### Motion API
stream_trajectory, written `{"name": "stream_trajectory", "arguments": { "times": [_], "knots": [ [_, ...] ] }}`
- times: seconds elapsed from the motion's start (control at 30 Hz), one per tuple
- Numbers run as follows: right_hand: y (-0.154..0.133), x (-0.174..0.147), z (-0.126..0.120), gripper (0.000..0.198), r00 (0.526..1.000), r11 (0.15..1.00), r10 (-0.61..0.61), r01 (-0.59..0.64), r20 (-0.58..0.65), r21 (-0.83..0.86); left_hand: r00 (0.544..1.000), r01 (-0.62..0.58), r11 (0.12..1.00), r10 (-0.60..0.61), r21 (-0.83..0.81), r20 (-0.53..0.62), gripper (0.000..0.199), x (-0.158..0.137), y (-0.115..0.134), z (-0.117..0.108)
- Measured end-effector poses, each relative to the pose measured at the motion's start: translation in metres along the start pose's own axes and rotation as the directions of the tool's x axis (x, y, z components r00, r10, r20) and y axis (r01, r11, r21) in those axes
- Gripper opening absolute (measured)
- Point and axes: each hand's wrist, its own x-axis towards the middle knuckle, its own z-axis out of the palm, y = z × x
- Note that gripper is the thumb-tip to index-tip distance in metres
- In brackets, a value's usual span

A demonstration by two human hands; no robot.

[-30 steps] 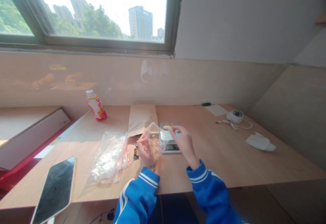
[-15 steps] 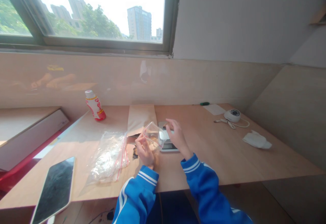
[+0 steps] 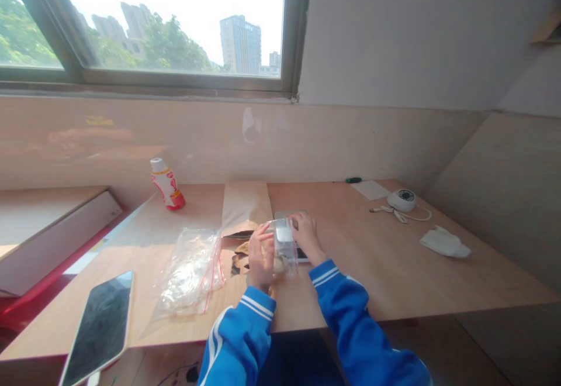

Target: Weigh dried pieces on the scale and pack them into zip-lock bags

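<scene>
A clear zip-lock bag (image 3: 284, 252) with a red seal line is stretched between my two hands, with some pale pieces showing through it. My left hand (image 3: 262, 257) is closed on its left side, fingers bent near the upper edge. Fingers of my right hand (image 3: 308, 237) grip the bag's red-lined edge on the right. Under and behind the bag lies a small white digital scale (image 3: 302, 254), partly covered. Brown dried slices (image 3: 236, 264) rest on the table just left of my left hand, below the dark mouth of a brown paper bag (image 3: 246, 207).
More clear zip-lock bags (image 3: 188, 272) lie left on the wooden table (image 3: 372, 269). A tablet-like device (image 3: 100, 321) sits at the front left edge. A red-and-white bottle (image 3: 168, 186) stands behind. At right are a white camera (image 3: 401, 199) with cable, crumpled white tissue (image 3: 445, 241), and paper (image 3: 370, 189).
My right hand has come down onto the bag's red-lined edge, where its fingers were raised over the scale. My left hand has shifted right, and the bag now spans in front of the scale.
</scene>
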Motion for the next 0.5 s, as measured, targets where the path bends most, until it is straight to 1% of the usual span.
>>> {"name": "stream_trajectory", "arguments": {
  "times": [0.07,0.1,0.17,0.23,0.3,0.37,0.43,0.5],
  "knots": [
    [-0.002,-0.001,-0.001,0.02,0.999,0.999,0.026,-0.026,-0.021,0.02,0.983,-0.144,0.983,0.129,0.114,0.13,0.023,0.001,-0.002,0.002],
    [-0.004,-0.002,-0.002,0.02,0.999,0.999,0.042,-0.041,-0.034,0.031,0.969,-0.195,0.966,0.165,0.166,0.182,0.028,0.001,-0.004,0.004],
    [-0.01,-0.003,-0.006,0.019,0.996,0.996,0.069,-0.066,-0.056,0.061,0.955,-0.236,0.941,0.179,0.241,0.237,0.036,0.001,-0.007,0.007],
    [-0.017,-0.004,-0.011,0.019,0.996,0.992,0.074,-0.068,-0.054,0.105,0.955,-0.23,0.939,0.168,0.255,0.244,0.034,0.001,-0.009,0.009],
    [-0.025,-0.005,-0.018,0.019,0.996,0.985,0.062,-0.052,-0.057,0.162,0.964,-0.208,0.952,0.16,0.224,0.214,0.026,0.0,-0.008,0.008],
    [-0.032,-0.006,-0.026,0.018,0.992,0.967,0.067,-0.038,-0.105,0.252,0.979,-0.17,0.969,0.147,0.18,0.139,0.021,0.0,-0.007,0.006],
    [-0.038,-0.008,-0.036,0.02,0.973,0.926,0.13,-0.051,-0.189,0.374,0.993,-0.122,0.981,0.12,0.148,0.02,0.022,-0.001,-0.004,0.003],
    [-0.043,-0.011,-0.046,0.025,0.946,0.857,0.228,-0.082,-0.231,0.508,0.992,-0.072,0.989,0.085,0.131,-0.097,0.023,-0.001,-0.003,0.002]
  ]
}}
